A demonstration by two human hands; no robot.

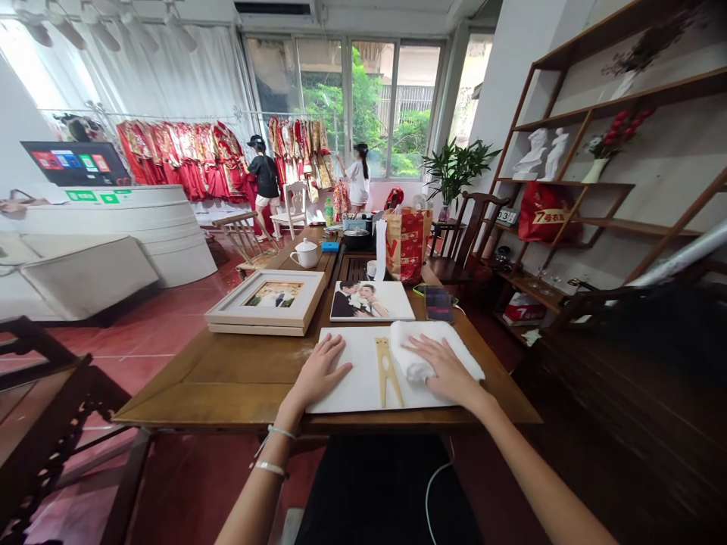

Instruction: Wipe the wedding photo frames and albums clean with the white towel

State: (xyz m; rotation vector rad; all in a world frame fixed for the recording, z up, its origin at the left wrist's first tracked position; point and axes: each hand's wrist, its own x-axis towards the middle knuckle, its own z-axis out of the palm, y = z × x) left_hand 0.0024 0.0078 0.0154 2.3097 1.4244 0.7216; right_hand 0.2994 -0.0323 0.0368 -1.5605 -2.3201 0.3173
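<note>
My left hand (322, 369) lies flat, fingers spread, on the left part of a white board (357, 386) at the table's near edge. On the board's right side is a folded white towel (409, 333). My right hand (446, 367) rests on this towel with its fingers apart. Between my hands lies a pale yellow tool (386, 371) with two long prongs pointing toward me and an oval hole; its exact kind I cannot tell. Neither hand touches it. Just beyond the board is a photo panel (372, 301) showing a couple.
Framed pictures (266, 301) are stacked at the left of the wooden table (227, 378). Behind stand a white lidded cup (305, 253) and a red-and-brown paper bag (407, 246). A phone (439, 303) with a cable lies at right. Two people stand by racks of red garments (182, 159).
</note>
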